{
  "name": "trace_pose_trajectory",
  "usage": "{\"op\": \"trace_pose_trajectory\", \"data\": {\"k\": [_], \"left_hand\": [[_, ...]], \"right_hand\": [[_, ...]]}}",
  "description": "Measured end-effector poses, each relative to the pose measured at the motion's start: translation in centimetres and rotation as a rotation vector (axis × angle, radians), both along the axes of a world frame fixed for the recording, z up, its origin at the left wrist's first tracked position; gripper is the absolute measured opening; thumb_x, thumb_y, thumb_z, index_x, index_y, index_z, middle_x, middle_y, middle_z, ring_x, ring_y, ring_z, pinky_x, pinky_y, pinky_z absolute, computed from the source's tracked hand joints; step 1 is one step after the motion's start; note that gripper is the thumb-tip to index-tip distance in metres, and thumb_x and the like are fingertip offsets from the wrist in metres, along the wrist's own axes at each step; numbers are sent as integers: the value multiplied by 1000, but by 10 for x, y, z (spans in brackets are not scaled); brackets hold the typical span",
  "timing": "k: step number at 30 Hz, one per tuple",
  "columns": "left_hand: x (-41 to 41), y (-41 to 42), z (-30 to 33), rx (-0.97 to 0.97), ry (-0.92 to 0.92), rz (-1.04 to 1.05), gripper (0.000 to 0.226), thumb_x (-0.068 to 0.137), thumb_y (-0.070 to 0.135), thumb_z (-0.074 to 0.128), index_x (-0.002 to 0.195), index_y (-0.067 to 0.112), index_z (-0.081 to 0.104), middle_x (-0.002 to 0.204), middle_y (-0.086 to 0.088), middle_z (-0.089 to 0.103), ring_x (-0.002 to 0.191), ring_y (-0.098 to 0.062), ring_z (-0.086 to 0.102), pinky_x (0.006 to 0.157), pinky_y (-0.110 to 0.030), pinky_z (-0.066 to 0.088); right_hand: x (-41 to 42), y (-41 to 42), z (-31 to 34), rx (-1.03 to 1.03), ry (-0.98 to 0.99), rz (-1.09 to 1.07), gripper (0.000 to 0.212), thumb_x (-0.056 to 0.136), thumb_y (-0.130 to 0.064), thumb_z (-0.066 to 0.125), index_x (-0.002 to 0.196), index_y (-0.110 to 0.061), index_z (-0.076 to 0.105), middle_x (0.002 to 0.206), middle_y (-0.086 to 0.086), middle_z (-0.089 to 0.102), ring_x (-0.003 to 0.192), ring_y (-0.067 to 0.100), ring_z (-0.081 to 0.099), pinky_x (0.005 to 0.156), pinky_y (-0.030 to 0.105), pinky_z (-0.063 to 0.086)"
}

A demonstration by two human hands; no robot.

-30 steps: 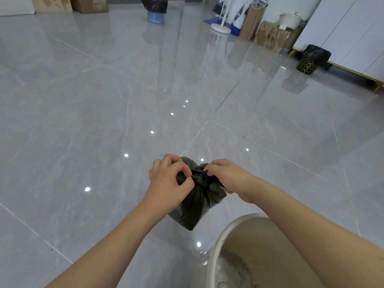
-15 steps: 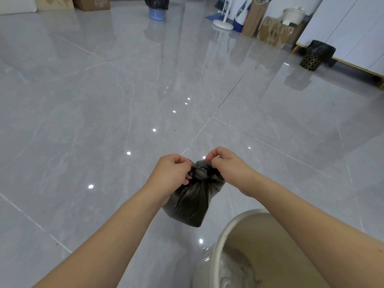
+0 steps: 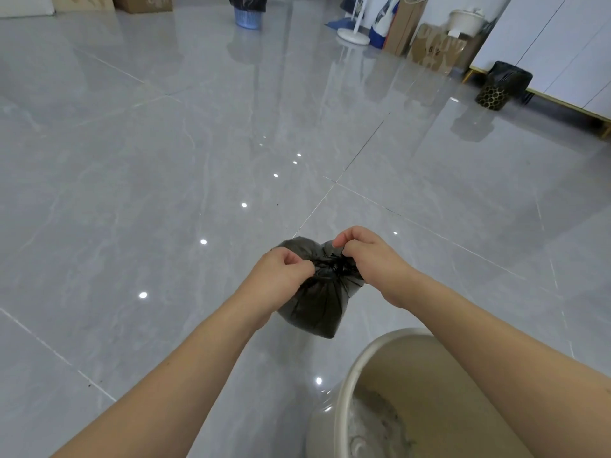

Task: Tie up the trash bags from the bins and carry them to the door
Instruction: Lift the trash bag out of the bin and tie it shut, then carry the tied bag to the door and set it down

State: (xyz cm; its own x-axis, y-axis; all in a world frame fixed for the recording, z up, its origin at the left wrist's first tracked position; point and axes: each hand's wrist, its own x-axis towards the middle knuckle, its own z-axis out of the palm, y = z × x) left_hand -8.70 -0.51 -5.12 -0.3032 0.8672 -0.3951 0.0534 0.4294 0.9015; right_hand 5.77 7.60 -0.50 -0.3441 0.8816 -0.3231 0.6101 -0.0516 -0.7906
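A small black trash bag (image 3: 317, 302) is held in the air above the grey tiled floor (image 3: 165, 193), just beyond the rim of a beige plastic bin (image 3: 350, 368) that stands at the lower edge of the view. The bag is gathered at its top into a bunched knot, and its filled body hangs below the knot, clear of the floor and clear of the beige bin.

The left hand (image 3: 281, 272) is placed on the left side of the knot. Its fingers (image 3: 299, 264) are curled and pinch a bunched strand of the bag's neck. The right hand (image 3: 370, 259) is placed on the right side of the knot; its fingers (image 3: 344, 238) are curled likewise and pinch the opposite strand, with one flap of plastic raised above the knot. Both hands are closed on the bag, with the knot between them.

Well beyond the held bag, against the far wall, a blue bin (image 3: 247, 18) lined with a black bag is seen. To the far right of the held bag, a black-and-gold patterned bin (image 3: 496, 90) lined with a black bag stands just in front of white cabinets (image 3: 562, 44). Cardboard boxes (image 3: 433, 49) and a white stand base (image 3: 353, 38) are located between these two bins, along the wall.
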Motion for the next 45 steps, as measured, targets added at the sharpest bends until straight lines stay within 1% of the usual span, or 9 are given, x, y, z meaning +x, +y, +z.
{"op": "trace_pose_trajectory", "data": {"k": [4, 8, 11, 17, 23, 27, 33, 38, 45], "left_hand": [[6, 2, -5, -24, 138, -42, 37, 64, 40, 73, 96, 28, 61, 96, 5, 67, 103, -23, 61, 93, -43, 49], [10, 2, -6, 69, 234, 60, 6, 78, 25, 65, 76, 20, 62, 73, 7, 64, 78, -19, 62, 79, -40, 54], [12, 1, 2, 102, 13, 146, 16, 76, 22, 60, 65, 14, 52, 54, 6, 47, 56, -16, 45, 56, -32, 39], [6, 4, 18, -32, -340, 146, 10, 82, 12, 58, 72, 14, 60, 59, 0, 61, 55, -14, 52, 60, -27, 44], [-14, 2, -1, 15, 153, 150, 7, 79, 16, 58, 73, 17, 61, 58, 6, 56, 53, -12, 51, 50, -23, 38], [-15, -3, -16, -13, 619, 35, 10, 77, 18, 52, 73, 22, 61, 66, 6, 63, 60, -13, 58, 50, -26, 41], [-5, 14, -6, -18, 515, -18, 26, 83, 23, 40, 58, 14, 38, 61, 0, 45, 67, -23, 45, 57, -32, 36], [36, 69, 44, 98, 472, -62, 26, 87, 27, 35, 69, 15, 50, 98, -8, 43, 98, -30, 38, 85, -43, 38], [127, 135, 92, 241, 460, -283, 14, 90, 23, 40, 93, 15, 52, 87, -3, 56, 78, -21, 52, 62, -33, 38]], "right_hand": [[0, 0, 0, -32, 16, -10, 26, 88, -6, 42, 82, -24, 59, 74, -4, 54, 60, 10, 45, 38, 12, 35], [1, 1, -3, -36, 3, 5, 24, 87, -8, 42, 84, -24, 60, 82, 0, 59, 65, 13, 48, 54, 23, 39], [4, 4, -8, -29, -18, -8, 24, 86, -7, 41, 86, -21, 60, 82, 4, 58, 63, 14, 48, 57, 26, 39], [6, 7, -16, 40, -111, 20, 27, 84, -9, 38, 88, -26, 59, 71, 1, 55, 58, 14, 47, 54, 29, 39], [22, 18, -14, 352, -468, 212, 32, 88, -14, 31, 105, -27, 55, 67, -7, 54, 57, 12, 50, 51, 28, 34], [28, 19, -19, 416, -620, 291, 31, 97, -17, 32, 118, -20, 56, 100, -2, 60, 82, 17, 56, 66, 30, 41], [34, 27, -7, 484, -741, 283, 16, 91, -4, 40, 83, -7, 53, 92, 10, 48, 72, 27, 49, 63, 34, 40], [83, 39, 28, 520, -583, -6, 23, 95, -8, 34, 75, -7, 46, 93, 12, 45, 77, 30, 48, 67, 37, 41], [183, 36, 54, 434, -77, -490, 27, 98, -31, 41, 84, -13, 57, 79, -3, 58, 68, 13, 51, 55, 27, 36]]}}
